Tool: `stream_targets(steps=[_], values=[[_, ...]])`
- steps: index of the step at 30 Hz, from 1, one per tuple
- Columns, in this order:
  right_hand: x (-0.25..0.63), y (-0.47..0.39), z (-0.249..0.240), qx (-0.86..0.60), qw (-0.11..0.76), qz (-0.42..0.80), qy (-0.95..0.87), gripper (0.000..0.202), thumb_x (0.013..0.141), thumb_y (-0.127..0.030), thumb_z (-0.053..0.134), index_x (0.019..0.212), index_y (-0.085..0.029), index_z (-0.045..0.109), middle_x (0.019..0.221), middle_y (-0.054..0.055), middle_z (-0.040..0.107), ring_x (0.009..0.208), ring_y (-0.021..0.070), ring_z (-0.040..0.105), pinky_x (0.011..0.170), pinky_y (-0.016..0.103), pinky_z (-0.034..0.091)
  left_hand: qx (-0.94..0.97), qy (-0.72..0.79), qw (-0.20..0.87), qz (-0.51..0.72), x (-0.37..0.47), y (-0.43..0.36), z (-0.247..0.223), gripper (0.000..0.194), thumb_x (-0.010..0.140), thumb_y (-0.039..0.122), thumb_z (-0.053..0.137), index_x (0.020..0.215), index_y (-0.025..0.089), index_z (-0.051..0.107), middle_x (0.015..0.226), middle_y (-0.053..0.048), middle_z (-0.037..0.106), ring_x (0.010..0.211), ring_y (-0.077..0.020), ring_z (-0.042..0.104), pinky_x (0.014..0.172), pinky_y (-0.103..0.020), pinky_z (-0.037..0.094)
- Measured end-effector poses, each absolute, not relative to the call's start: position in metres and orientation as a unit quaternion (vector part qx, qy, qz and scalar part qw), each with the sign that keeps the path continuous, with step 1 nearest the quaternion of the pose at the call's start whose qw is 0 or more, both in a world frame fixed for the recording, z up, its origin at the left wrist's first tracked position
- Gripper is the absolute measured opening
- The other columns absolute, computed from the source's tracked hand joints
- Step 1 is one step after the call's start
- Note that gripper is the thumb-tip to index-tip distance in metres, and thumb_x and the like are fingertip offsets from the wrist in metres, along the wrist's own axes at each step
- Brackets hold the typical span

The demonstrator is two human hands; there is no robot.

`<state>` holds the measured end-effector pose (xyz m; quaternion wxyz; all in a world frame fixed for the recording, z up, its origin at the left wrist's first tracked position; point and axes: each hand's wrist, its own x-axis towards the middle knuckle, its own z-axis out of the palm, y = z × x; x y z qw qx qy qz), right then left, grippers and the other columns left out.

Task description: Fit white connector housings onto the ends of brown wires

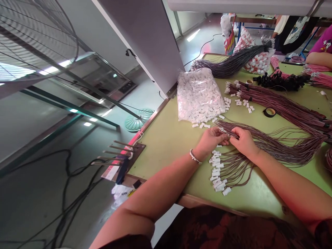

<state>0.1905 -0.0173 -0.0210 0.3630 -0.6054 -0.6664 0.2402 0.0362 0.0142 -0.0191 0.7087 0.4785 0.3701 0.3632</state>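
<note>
My left hand (211,139), with a white band on its wrist, is closed in a pinch near the metal-tipped ends of a brown wire bundle (278,147). What sits between its fingertips is too small and hidden to name. Right beside it, my right hand (243,140) pinches brown wire close to the tips, thumb towards the left fingers. Below both hands lie wires ending in white plastic connectors (218,169), stacked in a rough column. Loose white connectors (201,125) are scattered just above my left hand.
An open clear bag of white connectors (199,93) lies at the table's left edge. Behind are dark wires (230,65), more brown wires (277,103) and a black tape roll (269,112). A pronged rack (127,155) juts from the left corner. Another person's arm (320,58) rests far right.
</note>
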Motion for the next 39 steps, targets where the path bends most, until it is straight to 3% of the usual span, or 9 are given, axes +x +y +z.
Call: stream_targets(steps=[6,18,27,39], values=[[0.19,-0.017,-0.02,-0.606,0.362,0.246,-0.664,0.007,0.065,-0.024,0.051,0.065,-0.018,0.055,0.053,-0.003,0.053,0.048,0.01,0.039,0.051,0.023,0.031,0.489,0.391,0.682,0.378,0.039,0.012,-0.02,0.027,0.062,0.026,0.079,0.074,0.012,0.059,0.055,0.0,0.062,0.048,-0.0098,0.058,0.051,-0.022,0.051],[0.19,-0.014,-0.012,-0.607,0.354,0.314,-0.639,0.015,0.065,-0.026,0.049,0.064,-0.016,0.06,0.052,-0.003,0.052,0.051,0.0102,0.041,0.051,0.022,0.032,0.529,0.344,0.647,0.427,0.037,0.009,-0.021,0.019,0.063,0.02,0.075,0.077,0.013,0.063,0.071,-0.002,0.067,0.063,-0.0116,0.059,0.066,-0.025,0.05],[0.189,-0.015,-0.017,-0.621,0.339,0.263,-0.656,0.013,0.065,-0.024,0.052,0.068,-0.016,0.062,0.058,0.0,0.06,0.053,0.0118,0.046,0.055,0.023,0.034,0.524,0.374,0.65,0.404,0.044,0.008,-0.017,0.026,0.055,0.027,0.081,0.069,0.013,0.064,0.063,-0.001,0.067,0.051,-0.0088,0.054,0.054,-0.023,0.05],[0.192,-0.012,-0.012,-0.601,0.381,0.355,-0.606,0.01,0.064,-0.027,0.047,0.058,-0.018,0.049,0.052,-0.005,0.038,0.052,0.0093,0.031,0.049,0.022,0.026,0.483,0.357,0.665,0.443,0.037,0.012,-0.023,0.027,0.058,0.025,0.08,0.072,0.014,0.06,0.065,0.0,0.066,0.06,-0.0107,0.061,0.064,-0.025,0.053]])
